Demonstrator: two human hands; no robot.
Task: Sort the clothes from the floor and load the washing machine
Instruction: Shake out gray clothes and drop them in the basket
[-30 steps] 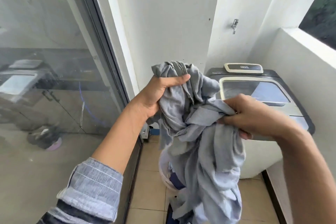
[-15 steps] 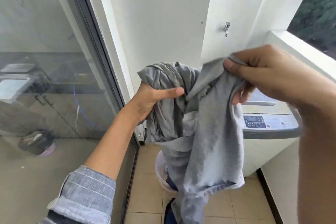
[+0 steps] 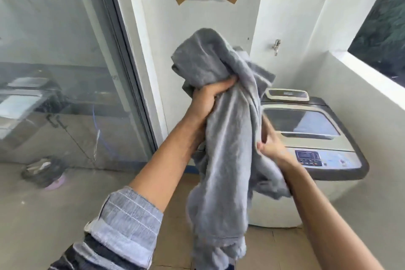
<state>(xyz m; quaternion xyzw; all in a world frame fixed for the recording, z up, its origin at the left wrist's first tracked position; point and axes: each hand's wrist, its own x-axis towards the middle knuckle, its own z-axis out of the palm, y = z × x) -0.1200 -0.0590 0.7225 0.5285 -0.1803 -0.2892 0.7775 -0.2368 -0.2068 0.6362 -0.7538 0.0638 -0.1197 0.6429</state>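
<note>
A grey garment (image 3: pixel 228 138) hangs bunched in front of me, from chest height down past the bottom of the view. My left hand (image 3: pixel 208 98) grips its upper part, with a wad of cloth standing above the fist. My right hand (image 3: pixel 270 144) pinches the cloth's right edge lower down, partly hidden behind a fold. The top-loading washing machine (image 3: pixel 311 138) stands behind to the right, its glass lid closed and its control panel facing me.
A glass sliding door (image 3: pixel 65 72) fills the left side. A white wall with a tap (image 3: pixel 276 47) stands behind the machine, and a low white parapet (image 3: pixel 372 85) runs along the right. Tiled floor (image 3: pixel 175 247) shows below the garment.
My left hand has lifted its bunch of cloth higher. My right hand dropped from the raised upper edge to the garment's right side lower down. The view swung back toward the machine.
</note>
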